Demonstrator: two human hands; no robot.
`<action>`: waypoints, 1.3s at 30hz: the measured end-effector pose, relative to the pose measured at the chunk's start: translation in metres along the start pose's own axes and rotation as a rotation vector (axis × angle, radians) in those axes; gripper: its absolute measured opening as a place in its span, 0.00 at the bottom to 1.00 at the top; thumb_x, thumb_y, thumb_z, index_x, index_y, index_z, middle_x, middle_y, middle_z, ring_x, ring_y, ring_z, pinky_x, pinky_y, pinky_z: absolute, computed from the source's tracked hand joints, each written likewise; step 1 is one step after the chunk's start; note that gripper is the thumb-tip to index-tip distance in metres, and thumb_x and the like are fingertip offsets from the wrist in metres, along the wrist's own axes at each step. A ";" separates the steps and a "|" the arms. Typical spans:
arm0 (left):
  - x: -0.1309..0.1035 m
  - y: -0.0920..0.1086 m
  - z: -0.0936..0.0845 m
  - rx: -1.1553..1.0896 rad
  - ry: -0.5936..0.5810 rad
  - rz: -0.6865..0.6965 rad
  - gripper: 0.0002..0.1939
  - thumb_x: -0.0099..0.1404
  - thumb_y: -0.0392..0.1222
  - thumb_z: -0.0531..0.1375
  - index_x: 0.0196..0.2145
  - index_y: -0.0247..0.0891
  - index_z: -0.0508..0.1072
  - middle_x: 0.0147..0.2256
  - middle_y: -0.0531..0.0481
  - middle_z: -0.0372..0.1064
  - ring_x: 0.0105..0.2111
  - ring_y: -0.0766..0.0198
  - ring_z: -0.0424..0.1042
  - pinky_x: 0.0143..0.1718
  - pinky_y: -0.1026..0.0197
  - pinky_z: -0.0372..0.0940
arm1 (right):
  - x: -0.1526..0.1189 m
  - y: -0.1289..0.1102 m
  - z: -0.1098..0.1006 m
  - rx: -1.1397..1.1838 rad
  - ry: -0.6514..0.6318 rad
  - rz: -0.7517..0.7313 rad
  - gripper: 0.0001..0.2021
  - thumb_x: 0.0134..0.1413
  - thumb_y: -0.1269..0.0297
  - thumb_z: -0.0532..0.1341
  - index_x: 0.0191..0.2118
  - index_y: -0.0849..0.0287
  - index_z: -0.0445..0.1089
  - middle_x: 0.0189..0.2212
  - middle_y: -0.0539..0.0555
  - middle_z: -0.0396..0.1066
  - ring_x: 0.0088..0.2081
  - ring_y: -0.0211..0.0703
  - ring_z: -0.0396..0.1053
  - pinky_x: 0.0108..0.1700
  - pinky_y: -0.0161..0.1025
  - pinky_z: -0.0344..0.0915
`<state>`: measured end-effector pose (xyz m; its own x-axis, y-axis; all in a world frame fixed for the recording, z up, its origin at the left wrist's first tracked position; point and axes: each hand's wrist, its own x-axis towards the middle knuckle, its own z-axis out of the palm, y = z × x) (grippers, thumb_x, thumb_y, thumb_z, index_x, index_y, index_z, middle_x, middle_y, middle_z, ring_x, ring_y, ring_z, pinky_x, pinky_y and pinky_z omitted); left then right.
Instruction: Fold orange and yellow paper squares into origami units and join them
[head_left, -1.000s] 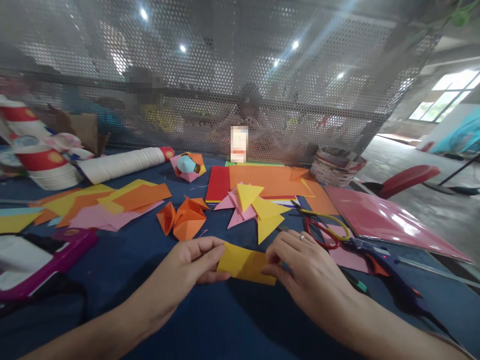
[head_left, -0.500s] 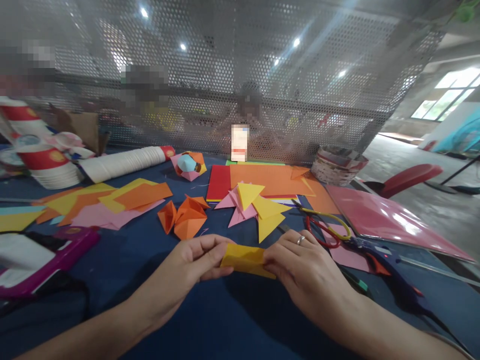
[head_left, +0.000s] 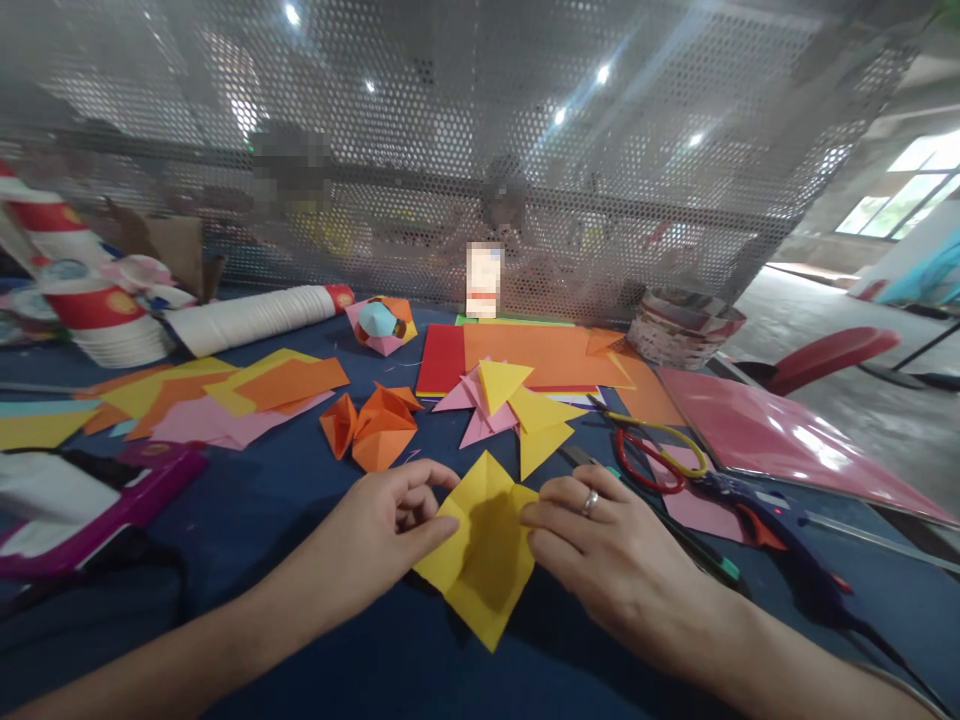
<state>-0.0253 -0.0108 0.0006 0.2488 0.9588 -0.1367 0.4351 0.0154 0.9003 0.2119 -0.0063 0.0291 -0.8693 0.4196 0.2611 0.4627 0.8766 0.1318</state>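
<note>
A creased yellow paper sheet (head_left: 487,560) is spread between my hands, one corner toward me and the opposite corner away. My left hand (head_left: 397,520) pinches its left side between thumb and fingers. With a ring on one finger, my right hand (head_left: 589,530) grips the right side. Just beyond the sheet lie folded yellow triangles (head_left: 536,415) and folded pink pieces (head_left: 476,400). Left of those sit folded orange paper shapes (head_left: 379,425).
Scissors (head_left: 660,450), a dark blue glue gun (head_left: 795,540) and a glossy pink packet (head_left: 780,440) lie at right. Stacked paper cups (head_left: 255,320), loose coloured sheets (head_left: 217,395) and a purple device (head_left: 142,500) occupy the left. A perforated metal screen (head_left: 420,150) stands behind.
The yellow paper, folded into a narrow strip before, is now opened out into a diamond. Both hands still grip it at its sides.
</note>
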 end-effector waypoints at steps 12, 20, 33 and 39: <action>-0.017 -0.001 0.007 0.219 0.010 0.045 0.24 0.62 0.42 0.57 0.56 0.44 0.60 0.19 0.62 0.59 0.19 0.68 0.59 0.22 0.68 0.53 | -0.005 -0.013 -0.001 0.218 -0.060 -0.083 0.13 0.66 0.72 0.49 0.35 0.58 0.69 0.36 0.53 0.74 0.43 0.42 0.67 0.49 0.43 0.57; -0.036 -0.006 0.008 0.786 0.125 0.776 0.20 0.65 0.30 0.49 0.52 0.40 0.67 0.48 0.45 0.69 0.48 0.59 0.69 0.50 0.60 0.62 | -0.007 -0.005 -0.004 0.307 -0.153 -0.067 0.13 0.63 0.75 0.50 0.31 0.60 0.69 0.33 0.54 0.72 0.40 0.43 0.67 0.45 0.41 0.61; -0.027 0.001 0.012 0.708 -0.211 1.001 0.13 0.63 0.31 0.55 0.42 0.39 0.75 0.41 0.49 0.77 0.40 0.64 0.76 0.48 0.67 0.67 | -0.007 0.003 -0.009 0.617 -0.245 0.077 0.03 0.61 0.67 0.59 0.37 0.59 0.69 0.39 0.51 0.72 0.42 0.39 0.68 0.45 0.37 0.62; -0.028 -0.009 0.017 0.652 -0.111 1.065 0.11 0.64 0.30 0.54 0.41 0.36 0.73 0.37 0.51 0.78 0.37 0.65 0.76 0.50 0.66 0.66 | 0.000 -0.005 0.000 0.766 -0.204 0.293 0.07 0.61 0.65 0.59 0.31 0.59 0.68 0.32 0.49 0.69 0.38 0.37 0.66 0.43 0.36 0.62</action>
<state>-0.0217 -0.0420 -0.0107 0.7972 0.3791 0.4699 0.3117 -0.9250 0.2173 0.2094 -0.0101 0.0285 -0.7807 0.6249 -0.0041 0.4932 0.6121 -0.6181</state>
